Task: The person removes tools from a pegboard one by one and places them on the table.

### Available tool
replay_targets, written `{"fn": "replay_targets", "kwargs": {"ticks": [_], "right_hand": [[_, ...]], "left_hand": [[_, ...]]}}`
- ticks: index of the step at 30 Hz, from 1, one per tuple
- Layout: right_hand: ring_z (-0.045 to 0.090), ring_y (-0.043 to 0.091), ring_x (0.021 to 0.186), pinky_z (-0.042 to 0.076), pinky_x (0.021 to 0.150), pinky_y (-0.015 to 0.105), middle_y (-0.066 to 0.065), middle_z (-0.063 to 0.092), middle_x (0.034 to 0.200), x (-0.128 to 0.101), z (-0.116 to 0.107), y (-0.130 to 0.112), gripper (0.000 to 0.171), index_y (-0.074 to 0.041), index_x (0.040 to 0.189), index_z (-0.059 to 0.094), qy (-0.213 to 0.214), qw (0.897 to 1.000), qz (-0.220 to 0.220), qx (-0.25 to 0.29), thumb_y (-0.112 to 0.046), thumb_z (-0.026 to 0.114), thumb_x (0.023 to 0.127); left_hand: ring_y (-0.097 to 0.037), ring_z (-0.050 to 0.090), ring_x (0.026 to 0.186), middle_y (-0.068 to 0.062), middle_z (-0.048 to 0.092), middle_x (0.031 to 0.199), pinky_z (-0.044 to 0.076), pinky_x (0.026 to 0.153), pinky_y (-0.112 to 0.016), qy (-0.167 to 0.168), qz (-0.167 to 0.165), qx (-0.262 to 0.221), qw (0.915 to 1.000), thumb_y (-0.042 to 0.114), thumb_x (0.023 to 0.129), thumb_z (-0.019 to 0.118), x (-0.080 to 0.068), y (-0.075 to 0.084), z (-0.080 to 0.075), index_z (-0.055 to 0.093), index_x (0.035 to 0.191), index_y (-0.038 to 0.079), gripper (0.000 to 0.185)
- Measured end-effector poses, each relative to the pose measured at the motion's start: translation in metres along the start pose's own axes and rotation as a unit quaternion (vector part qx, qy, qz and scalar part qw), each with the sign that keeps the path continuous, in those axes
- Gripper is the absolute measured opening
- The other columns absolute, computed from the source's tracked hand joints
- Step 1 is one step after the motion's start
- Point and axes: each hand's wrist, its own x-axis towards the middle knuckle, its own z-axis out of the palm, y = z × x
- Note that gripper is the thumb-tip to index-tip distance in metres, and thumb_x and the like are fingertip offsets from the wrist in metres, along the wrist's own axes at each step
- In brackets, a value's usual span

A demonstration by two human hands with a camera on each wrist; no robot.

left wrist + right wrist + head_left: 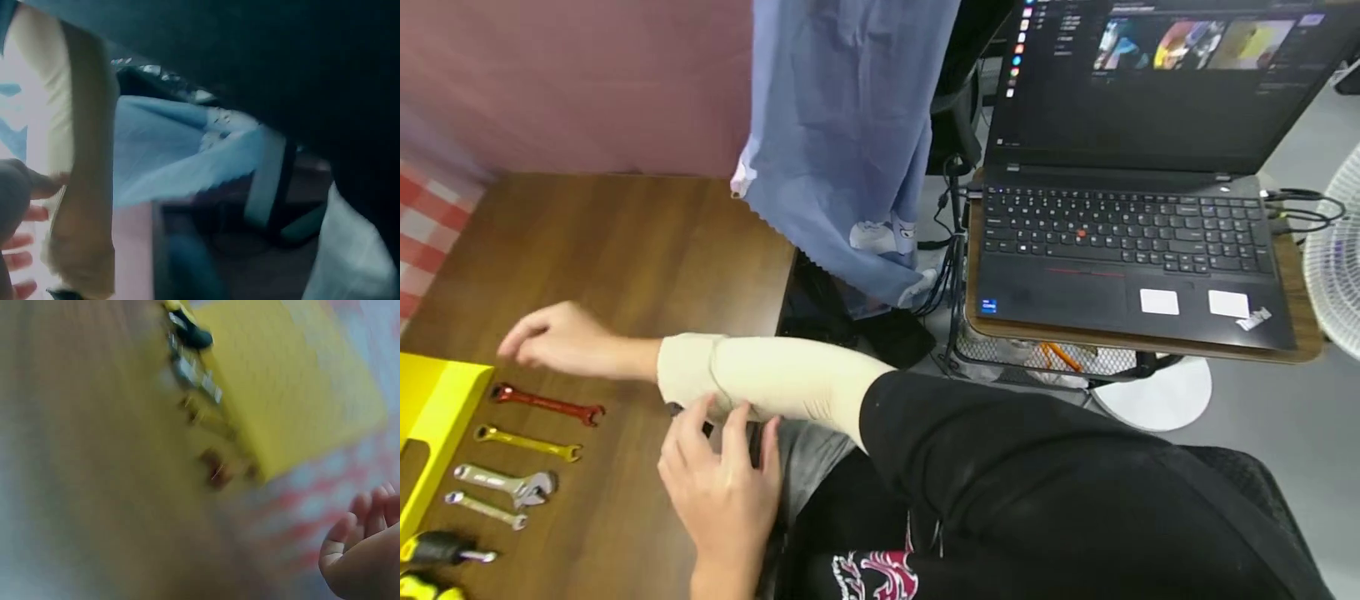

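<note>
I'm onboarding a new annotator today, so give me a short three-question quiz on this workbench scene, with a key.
1. True or false: the right hand grips the red wrench.
2. Which tool lies nearest the right hand? A) red wrench B) yellow wrench C) adjustable wrench
3. What do the left hand's fingers touch?

Key:
1. False; it hovers above the table, holding nothing.
2. A.
3. The cream sleeve on the right forearm.
</note>
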Motion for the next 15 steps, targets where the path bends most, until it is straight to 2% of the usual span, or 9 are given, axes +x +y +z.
{"fn": "replay_targets", "kwargs": {"ticks": [1, 2, 3, 5, 6, 9, 11, 15], "right_hand": [[0.058, -0.005, 0.064, 0.045, 0.062, 0.007, -0.008, 0.069, 0.079, 0.01, -0.002, 0.01, 0.022, -0.012, 0.095, 0.075, 0.056, 0.996, 0.025, 0.067, -0.001, 0.058, 0.085], [0.056, -0.001, 0.056, 0.046, 0.054, 0.01, -0.003, 0.068, 0.074, 0.019, -0.005, 0.02, 0.022, -0.008, 0.091, 0.075, 0.109, 0.984, 0.041, 0.136, 0.003, 0.057, 0.083], [0.054, 0.003, 0.05, 0.045, 0.048, 0.013, 0.002, 0.067, 0.069, 0.027, -0.008, 0.029, 0.022, -0.004, 0.089, 0.074, 0.158, 0.965, 0.053, 0.2, 0.005, 0.056, 0.081], [0.05, 0.005, 0.045, 0.042, 0.042, 0.015, 0.008, 0.064, 0.065, 0.038, -0.013, 0.044, 0.024, 0.001, 0.087, 0.072, 0.216, 0.934, 0.053, 0.278, 0.009, 0.051, 0.08], [0.048, 0.005, 0.044, 0.04, 0.041, 0.015, 0.008, 0.062, 0.064, 0.042, -0.015, 0.05, 0.024, 0.002, 0.088, 0.071, 0.224, 0.927, 0.05, 0.295, 0.009, 0.05, 0.081], [0.048, 0.006, 0.044, 0.038, 0.041, 0.016, 0.01, 0.059, 0.063, 0.051, -0.011, 0.058, 0.022, 0.006, 0.093, 0.069, 0.183, 0.915, 0.03, 0.357, 0.011, 0.05, 0.082], [0.05, 0.007, 0.045, 0.04, 0.042, 0.016, 0.01, 0.058, 0.063, 0.056, -0.004, 0.058, 0.022, 0.007, 0.097, 0.068, 0.135, 0.912, 0.028, 0.387, 0.013, 0.052, 0.082], [0.052, 0.011, 0.047, 0.042, 0.043, 0.019, 0.009, 0.057, 0.063, 0.064, 0.01, 0.054, 0.024, 0.006, 0.101, 0.066, 0.053, 0.887, 0.067, 0.453, 0.013, 0.052, 0.083]], "left_hand": [[-0.047, 0.05, 0.089, -0.023, 0.057, 0.106, 0.037, 0.067, -0.058, -0.008, 0.0, -0.011, 0.9999, 0.017, 0.076, 0.073, 0.0, -0.004, 0.004, 0.066, 0.088, -0.001, 0.023], [-0.046, 0.051, 0.09, -0.022, 0.058, 0.106, 0.037, 0.068, -0.057, -0.017, 0.002, -0.028, 0.9994, 0.014, 0.075, 0.074, 0.0, -0.008, 0.007, 0.066, 0.089, -0.001, 0.023], [-0.045, 0.051, 0.089, -0.021, 0.059, 0.105, 0.038, 0.069, -0.055, -0.027, 0.003, -0.051, 0.9983, 0.011, 0.074, 0.074, -0.001, -0.011, 0.011, 0.066, 0.091, -0.002, 0.023], [-0.043, 0.052, 0.087, -0.021, 0.059, 0.101, 0.039, 0.071, -0.051, -0.046, 0.0, -0.109, 0.993, 0.006, 0.074, 0.072, -0.003, -0.016, 0.018, 0.065, 0.092, -0.004, 0.021], [-0.041, 0.052, 0.085, -0.02, 0.059, 0.099, 0.039, 0.072, -0.048, -0.053, -0.004, -0.138, 0.989, 0.003, 0.074, 0.07, -0.004, -0.019, 0.02, 0.064, 0.091, -0.004, 0.019], [-0.036, 0.053, 0.085, -0.018, 0.059, 0.094, 0.04, 0.076, -0.04, -0.062, -0.031, -0.198, 0.9777, 0.003, 0.076, 0.064, -0.009, -0.028, 0.02, 0.063, 0.087, -0.004, 0.014], [-0.034, 0.053, 0.085, -0.017, 0.059, 0.091, 0.04, 0.076, -0.037, -0.063, -0.044, -0.208, 0.975, 0.005, 0.077, 0.061, -0.01, -0.036, 0.014, 0.062, 0.084, -0.004, 0.011], [-0.038, 0.051, 0.088, -0.019, 0.059, 0.098, 0.038, 0.076, -0.041, -0.061, -0.049, -0.17, 0.9824, 0.009, 0.082, 0.056, -0.007, -0.057, 0.002, 0.061, 0.09, -0.006, 0.018]]}}
